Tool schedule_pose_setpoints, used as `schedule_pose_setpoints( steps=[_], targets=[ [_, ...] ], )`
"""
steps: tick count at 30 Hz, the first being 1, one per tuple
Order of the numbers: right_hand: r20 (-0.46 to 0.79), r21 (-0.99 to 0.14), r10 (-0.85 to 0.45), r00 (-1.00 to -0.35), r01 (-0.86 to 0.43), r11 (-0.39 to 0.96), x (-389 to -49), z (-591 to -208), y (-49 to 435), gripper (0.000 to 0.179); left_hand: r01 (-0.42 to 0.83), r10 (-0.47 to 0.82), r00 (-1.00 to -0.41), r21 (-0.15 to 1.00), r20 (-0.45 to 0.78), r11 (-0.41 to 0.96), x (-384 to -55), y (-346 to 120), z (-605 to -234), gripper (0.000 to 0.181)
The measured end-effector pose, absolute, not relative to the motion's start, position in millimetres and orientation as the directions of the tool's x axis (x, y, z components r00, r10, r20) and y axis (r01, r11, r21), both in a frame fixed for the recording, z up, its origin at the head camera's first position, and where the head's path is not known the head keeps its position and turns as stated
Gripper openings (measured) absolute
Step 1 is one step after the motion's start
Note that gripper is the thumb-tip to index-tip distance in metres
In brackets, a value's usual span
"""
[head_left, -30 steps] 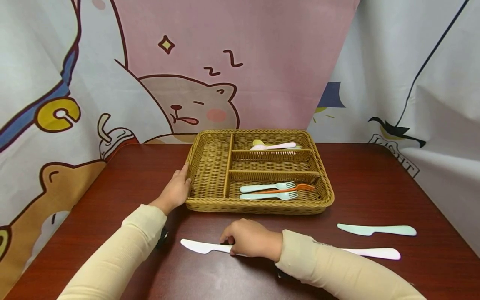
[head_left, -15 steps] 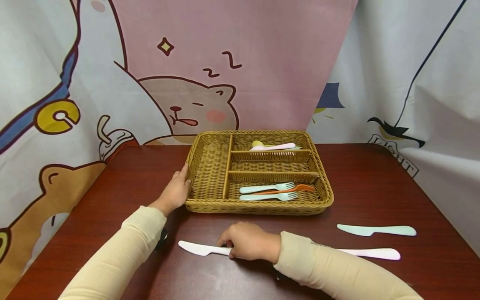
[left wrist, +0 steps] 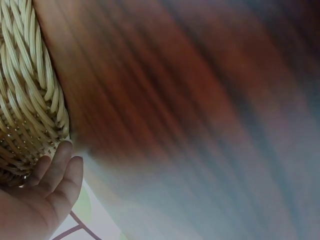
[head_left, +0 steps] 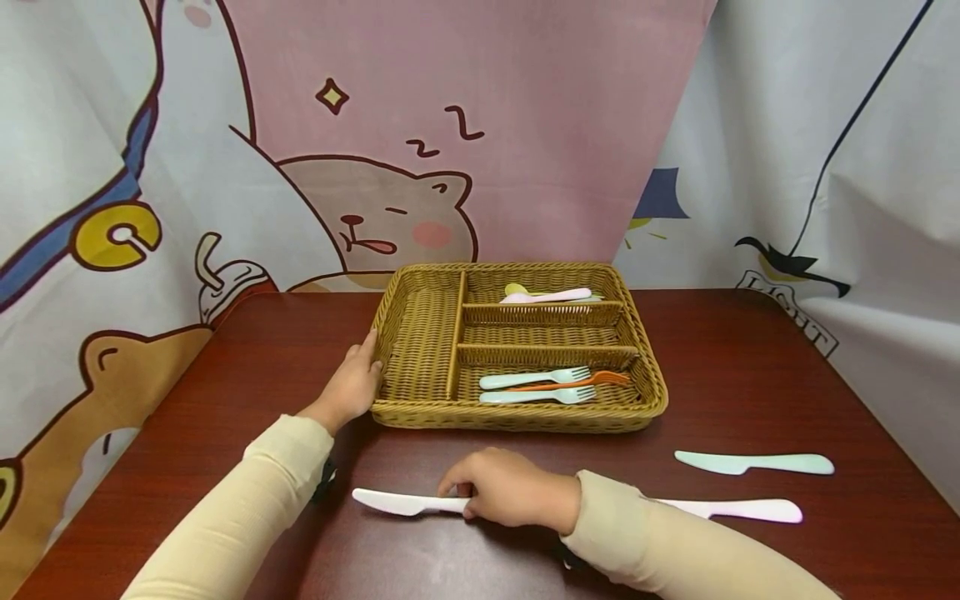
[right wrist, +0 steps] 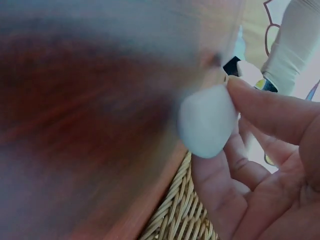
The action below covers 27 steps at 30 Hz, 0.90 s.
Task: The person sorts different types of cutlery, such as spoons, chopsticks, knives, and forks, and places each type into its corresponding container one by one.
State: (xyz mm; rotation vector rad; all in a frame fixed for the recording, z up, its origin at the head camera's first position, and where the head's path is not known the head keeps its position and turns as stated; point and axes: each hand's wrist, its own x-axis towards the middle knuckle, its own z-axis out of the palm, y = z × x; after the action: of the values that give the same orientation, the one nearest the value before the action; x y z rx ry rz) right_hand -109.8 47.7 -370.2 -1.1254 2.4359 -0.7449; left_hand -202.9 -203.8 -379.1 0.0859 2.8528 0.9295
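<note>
My right hand (head_left: 513,490) pinches a white plastic knife (head_left: 401,502) between thumb and fingers, low over the table in front of the basket. The blade points left; its handle is hidden behind the hand and sleeve in the head view. In the right wrist view the rounded white handle end (right wrist: 207,122) shows between thumb and fingers. My left hand (head_left: 348,387) rests against the left side of a woven basket (head_left: 517,421) with dividers. In the left wrist view its fingers (left wrist: 62,175) lie along the weave, loosely extended.
Pale green forks (head_left: 536,396) and an orange fork (head_left: 611,377) lie in the basket's front compartment. A pink spoon (head_left: 558,295) and a yellow spoon (head_left: 515,289) are in the back one. A green knife (head_left: 787,463) and a pinkish-white knife (head_left: 757,510) lie at right. Printed curtains (head_left: 540,125) hang behind.
The white knife has shifted slightly left and toward the front edge with my right hand. My left hand has stayed at the basket's side.
</note>
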Motion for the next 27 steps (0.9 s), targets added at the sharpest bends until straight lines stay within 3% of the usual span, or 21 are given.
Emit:
schedule_pose_setpoints(
  steps=[8, 27],
  targets=[
    [-0.033, -0.697, -0.792, -0.610, -0.554, 0.456, -112, -363, 56, 0.027, 0.009, 0.094, -0.989, 0.591, -0.113, 0.807, -203, -204, -379, 0.059],
    [0.047, -0.834, -0.688, -0.724, -0.408, 0.372, -128, -348, 46, 0.026, 0.026, 0.066, -0.997, 0.583, -0.047, 0.812, -202, -200, -380, 0.059]
  ],
)
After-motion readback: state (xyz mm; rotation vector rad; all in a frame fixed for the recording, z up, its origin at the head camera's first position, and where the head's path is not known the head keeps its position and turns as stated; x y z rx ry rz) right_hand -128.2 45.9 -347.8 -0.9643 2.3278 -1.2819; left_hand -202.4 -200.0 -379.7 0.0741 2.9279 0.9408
